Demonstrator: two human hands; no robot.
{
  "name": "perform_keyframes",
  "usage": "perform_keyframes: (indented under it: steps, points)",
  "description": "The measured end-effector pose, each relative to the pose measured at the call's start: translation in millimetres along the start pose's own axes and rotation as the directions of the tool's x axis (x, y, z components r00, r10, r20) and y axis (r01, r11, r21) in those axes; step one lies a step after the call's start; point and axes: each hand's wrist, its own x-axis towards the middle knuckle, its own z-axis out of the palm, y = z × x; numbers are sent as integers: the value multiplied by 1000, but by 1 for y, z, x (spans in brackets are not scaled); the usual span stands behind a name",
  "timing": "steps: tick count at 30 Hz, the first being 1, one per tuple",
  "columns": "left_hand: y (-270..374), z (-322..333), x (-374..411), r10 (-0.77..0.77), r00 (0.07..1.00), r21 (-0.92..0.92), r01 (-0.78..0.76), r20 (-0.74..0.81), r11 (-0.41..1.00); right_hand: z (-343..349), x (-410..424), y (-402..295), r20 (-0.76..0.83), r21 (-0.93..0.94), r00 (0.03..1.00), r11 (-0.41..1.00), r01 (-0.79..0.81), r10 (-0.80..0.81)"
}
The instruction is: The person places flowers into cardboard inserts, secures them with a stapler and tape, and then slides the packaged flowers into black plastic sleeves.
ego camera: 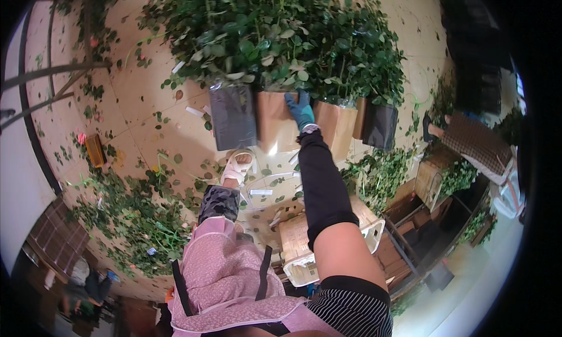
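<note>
My right hand (301,110), in a blue-green work glove, grips the upper right edge of a bundle of leafy stems wrapped in brown paper (277,124). The thumb lies on the paper front; the other fingers are partly hidden among leaves beside it. My left hand is out of view. Left of this bundle stands one in a black wrapper (233,117). To its right are another brown-wrapped bundle (336,126) and a further black-wrapped one (380,125). Dense green foliage (281,38), which looks like rose leaves, spreads above the wraps.
Leaves and clippings (140,214) litter the tiled floor. A pale plastic crate (298,240) lies beside my legs. Metal frames stand left (57,75) and right (408,240). Another person's checked garment (476,139) shows at right. An orange brick-like object (95,151) lies left.
</note>
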Motion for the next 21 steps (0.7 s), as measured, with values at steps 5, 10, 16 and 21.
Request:
perform_keyframes:
  steps: [5, 10, 16, 21]
  points:
    - [-27, -87, -54, -133, 988, 181, 116, 83, 977, -4, -75, -10, -329, 115, 938, 990, -78, 112]
    - [20, -243, -134, -291, 957, 318, 273, 10, 908, -26, -286, -91, -250, 352, 713, 747, -564, 655]
    - [149, -281, -112, -218, 956, 593, 61, 197, 803, -86, -478, -163, 551, 821, 373, -402, -406, 747]
    - [154, -91, -170, -141, 734, 671, -502, 664, 545, -160, -483, -244, 259, 771, 766, -604, 203, 588]
